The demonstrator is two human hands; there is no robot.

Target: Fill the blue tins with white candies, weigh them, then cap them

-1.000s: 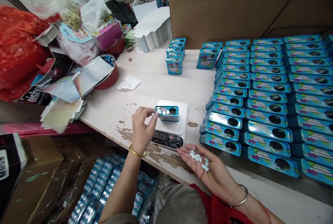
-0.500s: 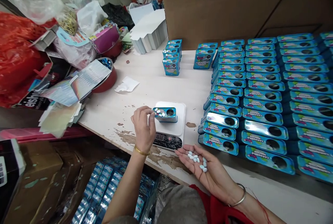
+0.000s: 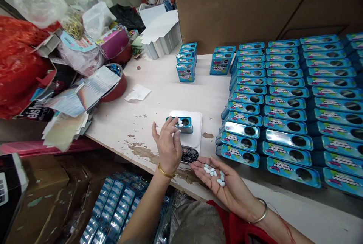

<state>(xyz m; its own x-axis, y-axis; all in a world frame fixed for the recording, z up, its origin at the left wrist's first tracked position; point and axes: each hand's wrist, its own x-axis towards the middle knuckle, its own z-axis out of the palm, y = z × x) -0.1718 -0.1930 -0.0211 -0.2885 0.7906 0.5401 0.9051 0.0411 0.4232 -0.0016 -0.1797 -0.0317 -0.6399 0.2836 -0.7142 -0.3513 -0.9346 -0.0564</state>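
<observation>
My left hand [image 3: 169, 146] reaches over a blue candy tin [image 3: 185, 127], its thumb and forefinger closed together. A small white candy [image 3: 178, 131] shows at their tips, while the little finger sticks out. A few more white candies [image 3: 180, 123] lie on the tin's lid beside its dark round opening, partly behind my fingers. The tin rests on a white kitchen scale [image 3: 195, 138], whose display my left hand covers. To the right, my right hand [image 3: 228, 193] is palm up and cupped, holding several pale candies [image 3: 212, 172].
Rows of blue tins [image 3: 285, 102] fill the table's right side. A few tins [image 3: 186, 72] stand at the back, some with candies on top. White cartons [image 3: 163, 34], a paper scrap [image 3: 138, 92] and a red bowl [image 3: 120, 89] lie left. Packed tins [image 3: 113, 206] sit below the edge.
My left hand has moved right over the tin's lid, and the candies there sit closer to the opening. It now covers the scale's display. My right hand has stayed nearly still.
</observation>
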